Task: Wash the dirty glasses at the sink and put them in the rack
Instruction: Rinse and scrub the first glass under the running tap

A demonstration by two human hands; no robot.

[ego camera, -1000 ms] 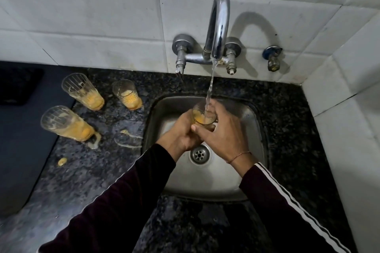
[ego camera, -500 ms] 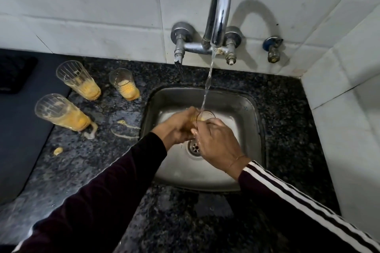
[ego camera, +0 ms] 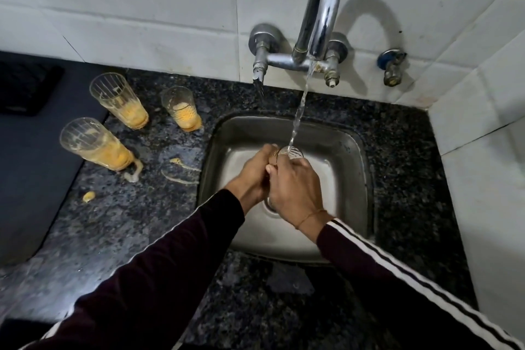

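Over the square steel sink [ego camera: 341, 136], both the left hand [ego camera: 251, 176] and right hand [ego camera: 295, 187] grasp a clear ribbed glass [ego camera: 291, 153] under the chrome tap's [ego camera: 321, 8] stream. Three tall clear glasses [ego camera: 113, 99] holding orange residue stand on the speckled black granite counter [ego camera: 127, 221] left of the sink, amid orange spills [ego camera: 88, 196].

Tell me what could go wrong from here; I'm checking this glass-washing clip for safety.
1. The wet glass, gripped by the left hand and right hand under the running water, could slip and break in the steel sink.
2. The front dirty glass stands in a spill near the counter's left edge; a reaching sleeve might topple it.
3. Yellow residue on the counter could smear washed glasses.
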